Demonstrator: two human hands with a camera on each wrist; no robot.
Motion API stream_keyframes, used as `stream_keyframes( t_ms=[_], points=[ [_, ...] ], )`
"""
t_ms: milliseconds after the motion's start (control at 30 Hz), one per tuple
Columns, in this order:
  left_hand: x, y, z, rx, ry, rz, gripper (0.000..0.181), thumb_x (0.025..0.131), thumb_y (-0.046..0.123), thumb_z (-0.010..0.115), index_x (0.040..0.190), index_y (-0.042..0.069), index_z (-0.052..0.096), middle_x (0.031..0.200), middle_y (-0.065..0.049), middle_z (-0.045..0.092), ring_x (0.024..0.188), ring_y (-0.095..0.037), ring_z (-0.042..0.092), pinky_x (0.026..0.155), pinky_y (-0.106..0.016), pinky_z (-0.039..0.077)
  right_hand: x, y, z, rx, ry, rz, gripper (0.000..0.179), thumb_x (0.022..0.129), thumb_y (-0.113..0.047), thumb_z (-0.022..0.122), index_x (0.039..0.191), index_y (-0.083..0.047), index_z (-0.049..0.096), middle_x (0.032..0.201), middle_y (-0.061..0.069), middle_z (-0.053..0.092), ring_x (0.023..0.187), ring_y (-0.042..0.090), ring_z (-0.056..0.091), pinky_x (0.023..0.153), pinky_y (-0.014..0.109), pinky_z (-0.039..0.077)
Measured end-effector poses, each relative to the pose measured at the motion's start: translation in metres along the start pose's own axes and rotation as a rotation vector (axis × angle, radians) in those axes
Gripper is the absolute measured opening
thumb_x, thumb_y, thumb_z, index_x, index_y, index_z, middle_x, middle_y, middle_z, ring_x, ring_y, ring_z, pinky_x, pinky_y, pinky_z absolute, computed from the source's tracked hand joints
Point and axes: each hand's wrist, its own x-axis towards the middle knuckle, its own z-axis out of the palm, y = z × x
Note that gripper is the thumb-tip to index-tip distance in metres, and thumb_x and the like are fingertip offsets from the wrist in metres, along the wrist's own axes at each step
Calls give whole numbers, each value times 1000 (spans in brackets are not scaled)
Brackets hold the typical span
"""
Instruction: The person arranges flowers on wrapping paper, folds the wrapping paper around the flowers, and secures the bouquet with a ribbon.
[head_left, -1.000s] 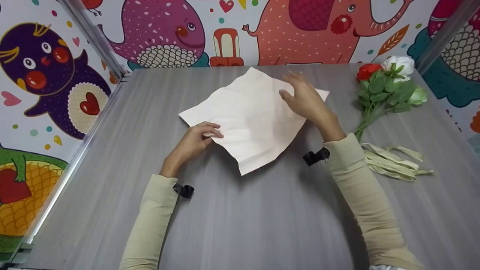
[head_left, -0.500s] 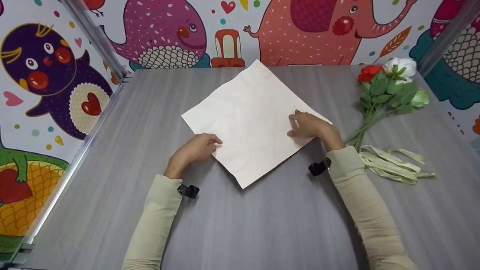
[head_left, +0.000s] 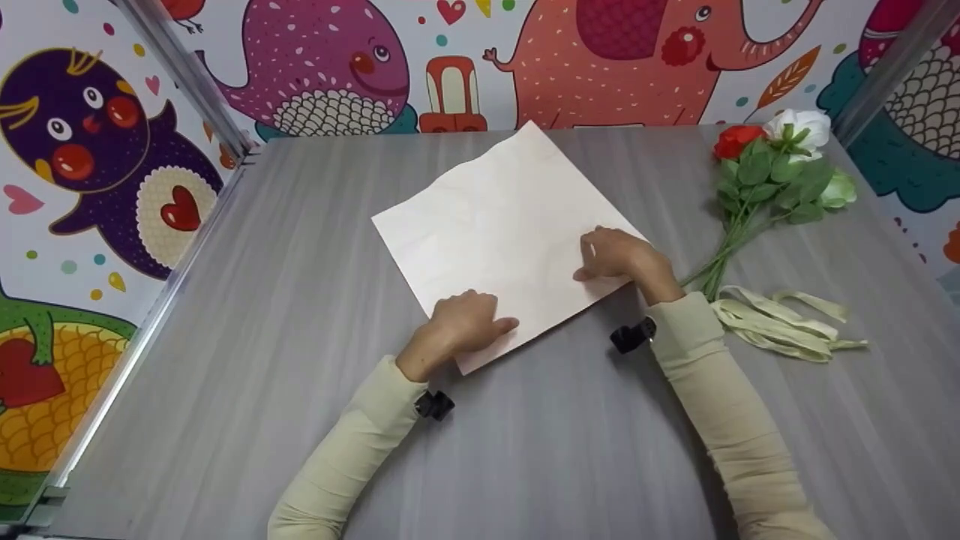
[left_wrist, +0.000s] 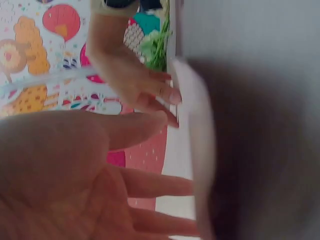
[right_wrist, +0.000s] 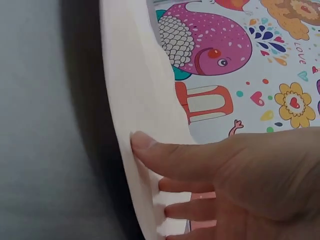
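Note:
A pale pink-white sheet of paper lies with one corner towards the far edge and its near edges slightly lifted, casting a shadow. My left hand is over the sheet's near left edge; in the left wrist view its fingers are extended and their tips meet the paper. My right hand rests on the sheet's right part. The right wrist view shows its thumb near the paper's edge and its fingertips pressing on the surface, fairly straight. The palm hides the right corner in the head view.
A bunch of artificial flowers, red, white and pale green, lies at the back right of the grey table. Nearer sits a loose bundle of pale green ribbon, close to the right sleeve. Cartoon-printed walls stand behind and at the sides.
My right hand has come down from the far right edge onto the paper, which now lies flatter. My left hand has moved right and nearer along the left edge; the sheet has turned slightly.

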Motion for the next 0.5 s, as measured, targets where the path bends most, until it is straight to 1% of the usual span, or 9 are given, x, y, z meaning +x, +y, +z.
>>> stream_keyframes(
  t_ms=[67,100,133,167,233,267,333,400,500],
  points=[
    [3,9,3,15,12,-20,56,102,48,52,126,-1,64,112,-20,69,94,-30,66,87,-49,54,-2,-5,-2,-50,-38,41,36,97,-29,65,102,7,68,126,30,63,103,36,63,96,51,50],
    [6,13,4,29,22,-37,61,102,49,51,133,-2,60,120,-23,66,102,-34,67,91,-49,54,-3,-7,-4,-76,-60,55,38,98,-32,64,98,5,70,120,28,67,92,32,62,91,50,51],
    [9,16,5,51,39,-58,65,102,51,50,138,-3,56,127,-26,63,111,-38,65,96,-50,52,-4,-9,-5,-92,-80,66,42,98,-35,62,101,6,71,117,26,68,88,28,60,89,50,52],
    [12,19,6,75,54,-85,69,102,53,48,142,-3,52,133,-30,59,118,-41,62,98,-50,51,-7,-11,-6,-88,-95,79,44,98,-37,62,103,5,72,115,24,69,87,27,59,88,50,52],
    [19,23,9,95,70,-154,77,101,58,44,146,-4,46,144,-34,49,128,-45,54,101,-50,51,-12,-13,-10,-55,-113,85,45,97,-39,63,111,3,71,119,22,68,95,29,62,90,50,52],
    [23,24,10,92,73,-189,80,101,61,42,149,-3,43,149,-34,43,132,-45,50,102,-51,50,-16,-13,-12,-32,-122,82,44,97,-39,64,113,1,71,121,21,67,98,31,64,89,50,53],
    [28,23,13,57,83,-243,85,99,66,42,151,-2,40,151,-34,39,134,-46,46,100,-53,50,-23,-13,-16,35,-140,77,44,96,-39,65,119,-1,69,126,20,64,105,34,64,83,48,56],
    [31,21,15,-1,97,-271,88,97,68,44,152,-1,39,151,-33,37,135,-45,43,100,-57,49,-28,-13,-19,117,-168,83,47,96,-38,66,126,-2,65,131,21,61,103,34,67,76,44,59],
    [33,13,17,-45,137,-266,89,95,68,48,149,-2,43,147,-32,40,135,-46,41,104,-63,42,-31,-14,-21,206,-215,114,56,97,-39,65,138,-3,56,138,21,58,97,32,72,67,39,61]
  ],
)
